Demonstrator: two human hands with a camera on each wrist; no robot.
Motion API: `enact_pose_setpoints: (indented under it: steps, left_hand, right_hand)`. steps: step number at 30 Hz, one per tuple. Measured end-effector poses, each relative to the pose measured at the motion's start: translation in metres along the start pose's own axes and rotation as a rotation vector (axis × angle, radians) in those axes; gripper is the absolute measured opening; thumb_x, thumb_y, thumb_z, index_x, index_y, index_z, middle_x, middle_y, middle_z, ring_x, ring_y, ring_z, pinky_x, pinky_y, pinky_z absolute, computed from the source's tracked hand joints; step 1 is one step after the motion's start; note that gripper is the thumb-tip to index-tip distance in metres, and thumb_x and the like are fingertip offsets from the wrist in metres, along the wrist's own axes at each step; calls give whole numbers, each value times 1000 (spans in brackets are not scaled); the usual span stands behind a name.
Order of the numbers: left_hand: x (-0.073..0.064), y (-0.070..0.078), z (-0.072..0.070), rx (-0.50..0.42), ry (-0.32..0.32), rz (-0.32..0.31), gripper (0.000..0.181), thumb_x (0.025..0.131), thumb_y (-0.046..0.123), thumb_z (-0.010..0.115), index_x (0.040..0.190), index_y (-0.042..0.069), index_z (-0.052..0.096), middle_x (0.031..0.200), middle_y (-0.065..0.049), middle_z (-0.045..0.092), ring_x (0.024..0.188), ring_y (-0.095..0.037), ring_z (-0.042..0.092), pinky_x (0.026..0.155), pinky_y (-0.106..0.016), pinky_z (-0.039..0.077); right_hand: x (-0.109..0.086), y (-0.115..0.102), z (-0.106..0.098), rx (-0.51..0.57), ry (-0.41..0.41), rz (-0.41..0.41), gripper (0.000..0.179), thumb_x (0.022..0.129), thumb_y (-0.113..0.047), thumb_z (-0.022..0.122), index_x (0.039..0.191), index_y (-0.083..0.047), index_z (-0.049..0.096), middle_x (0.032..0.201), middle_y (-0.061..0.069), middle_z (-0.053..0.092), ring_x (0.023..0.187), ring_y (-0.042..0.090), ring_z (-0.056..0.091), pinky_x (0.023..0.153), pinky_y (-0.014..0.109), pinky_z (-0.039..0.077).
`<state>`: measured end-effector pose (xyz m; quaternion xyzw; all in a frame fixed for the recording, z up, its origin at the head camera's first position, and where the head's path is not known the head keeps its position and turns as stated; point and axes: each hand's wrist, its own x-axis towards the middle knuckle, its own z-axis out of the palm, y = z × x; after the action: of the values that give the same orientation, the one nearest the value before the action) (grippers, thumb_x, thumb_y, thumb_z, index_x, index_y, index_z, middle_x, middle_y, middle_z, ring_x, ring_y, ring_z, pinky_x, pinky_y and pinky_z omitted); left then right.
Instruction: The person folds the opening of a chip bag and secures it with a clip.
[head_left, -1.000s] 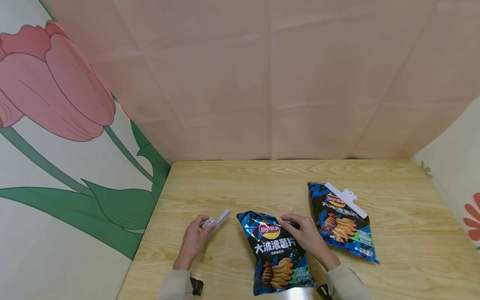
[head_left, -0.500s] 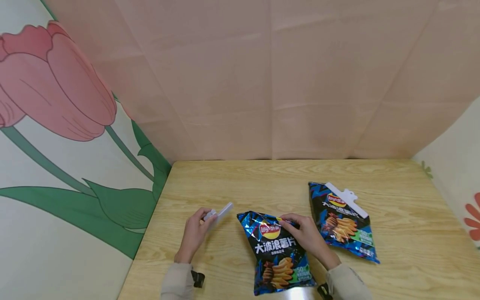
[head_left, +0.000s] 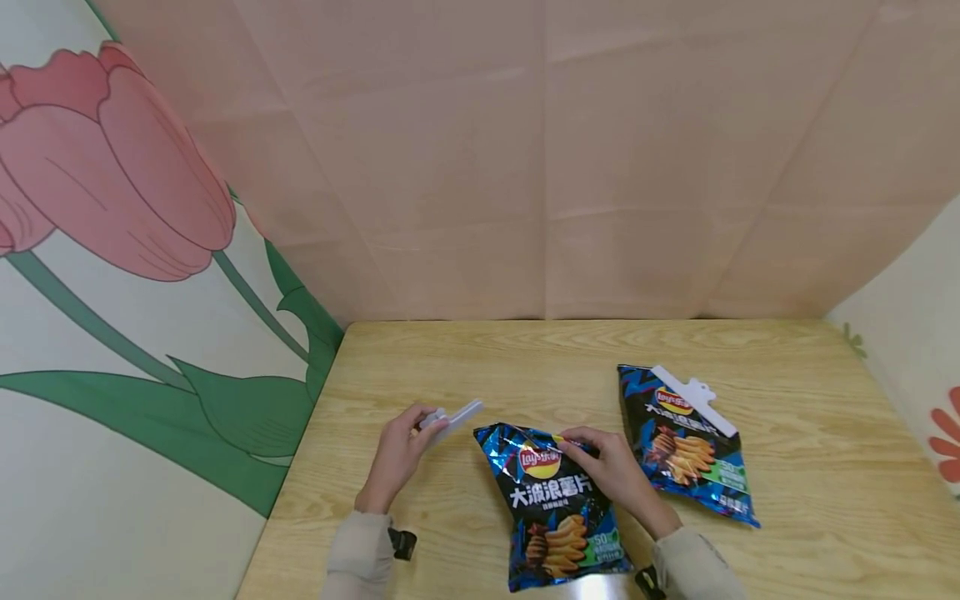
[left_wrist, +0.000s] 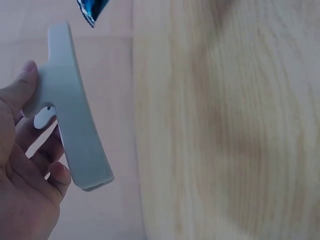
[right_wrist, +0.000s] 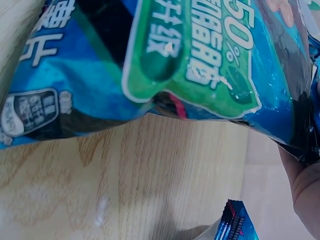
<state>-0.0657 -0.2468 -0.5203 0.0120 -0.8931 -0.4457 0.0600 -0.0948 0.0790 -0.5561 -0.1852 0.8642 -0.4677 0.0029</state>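
Note:
In the head view my left hand (head_left: 397, 454) pinches a white bag clip (head_left: 456, 419) by its grip end, the long bar pointing up and right. Seen from the left wrist, the thumb and fingers hold the clip's tabs (left_wrist: 45, 95), and its bar (left_wrist: 80, 115) lies closed along its length. My right hand (head_left: 611, 471) grips the top right edge of a blue and black chip bag (head_left: 558, 508), thumb on the front, other fingers mostly hidden behind it. The right wrist view has this bag (right_wrist: 200, 65) close up. The clip is left of the bag's top left corner, apart from it.
A second chip bag (head_left: 686, 467) lies on the right of the wooden table (head_left: 480, 354), a white clip (head_left: 693, 400) across its top corner. A pinkish cloth (head_left: 540, 167) hangs behind the table. At the left stands a wall (head_left: 112, 333) with a painted tulip.
My left hand has lifted the bag clip up and to the right, nearer the front bag's top corner. The right hand and both bags have stayed in place.

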Motion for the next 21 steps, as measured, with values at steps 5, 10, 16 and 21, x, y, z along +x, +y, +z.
enact_pose_setpoints:
  steps: [5,10,16,21]
  left_hand:
    - [3,7,0,23,-13,49,24,92,35,68,108,18,71,95,-2,72,78,-12,57,69,-26,47]
    - [6,11,0,34,-23,95,23,92,35,67,107,18,73,93,-1,73,78,-10,58,69,-27,48]
    - [8,16,2,35,-31,131,21,91,32,68,104,17,75,88,2,72,75,-9,57,66,-23,46]
    - [11,20,3,62,-45,147,20,92,31,68,104,17,75,90,4,72,76,-8,59,68,-23,47]
  right_hand:
    - [0,0,0,2,-4,6,16,93,-21,69,106,-13,76,105,4,76,99,24,72,86,40,56]
    - [1,1,1,1,-6,7,16,93,-20,69,106,-12,76,105,5,76,100,25,71,86,43,56]
    - [1,1,2,-5,0,11,17,92,-21,70,106,-12,76,105,5,76,99,24,72,86,43,56]
    - [1,1,2,-4,-5,21,18,93,-22,70,106,-12,75,106,6,76,101,25,71,86,44,56]
